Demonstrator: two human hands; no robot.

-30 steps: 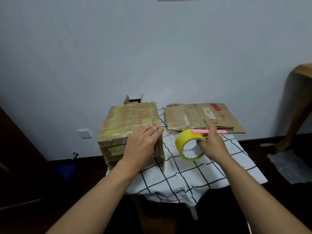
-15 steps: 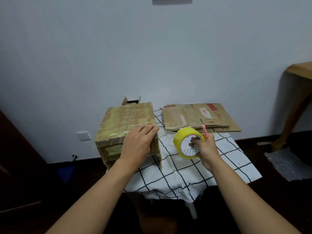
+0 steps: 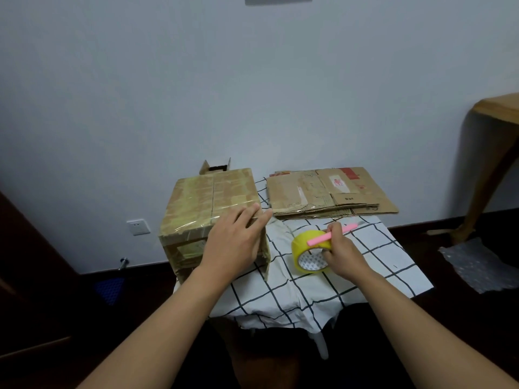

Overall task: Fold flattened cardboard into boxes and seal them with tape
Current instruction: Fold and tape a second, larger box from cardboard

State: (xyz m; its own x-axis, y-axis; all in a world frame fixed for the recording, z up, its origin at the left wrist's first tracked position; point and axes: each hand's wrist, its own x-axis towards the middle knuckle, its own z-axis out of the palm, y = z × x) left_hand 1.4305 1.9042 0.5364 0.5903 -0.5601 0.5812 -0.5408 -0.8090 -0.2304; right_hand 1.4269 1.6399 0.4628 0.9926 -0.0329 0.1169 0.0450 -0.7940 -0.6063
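Observation:
A folded cardboard box [image 3: 205,203], covered in clear tape, stands on the left of a small table. My left hand [image 3: 234,242] lies flat on the box's near right corner, fingers straight. A yellow tape roll [image 3: 304,249] rests on the checked cloth to the right of the box. My right hand [image 3: 341,248] grips the roll and pinches a pink cutter [image 3: 331,234] across its top. A stack of flattened cardboard [image 3: 328,193] lies at the back right of the table.
The table carries a white cloth with black grid lines [image 3: 373,265]. A small open carton [image 3: 214,167] peeks out behind the box. A wooden table leg [image 3: 494,153] and bubble wrap [image 3: 477,265] are at the right. A wall socket [image 3: 137,226] is at the left.
My right hand has lowered the tape roll onto the cloth and turned the pink cutter to slant across it. My left hand has stayed on the box.

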